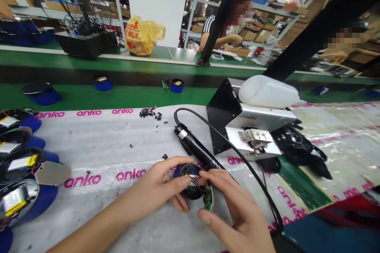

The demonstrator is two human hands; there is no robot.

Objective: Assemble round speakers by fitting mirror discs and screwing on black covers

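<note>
My left hand (166, 184) is closed around a small round housing (192, 193), black inside with a blue outer wall, just above the table. Thin red and dark wires and a bit of yellow show inside it. A small green circuit board (208, 197) stands on edge at the housing's right side, between the fingers and thumb of my right hand (234, 209). The fingertips of that hand touch the wires or the housing's rim; which one is partly hidden. Just behind both hands lies a black electric screwdriver (198, 148) with a cable.
Several blue housings with batteries (20, 166) line the left edge. Small black bits (148, 113) lie scattered behind. A metal machine (252, 126) with a white plastic bottle (267, 91) on top stands right. Housings sit on the green conveyor (133, 93). A person (228, 19) works across it.
</note>
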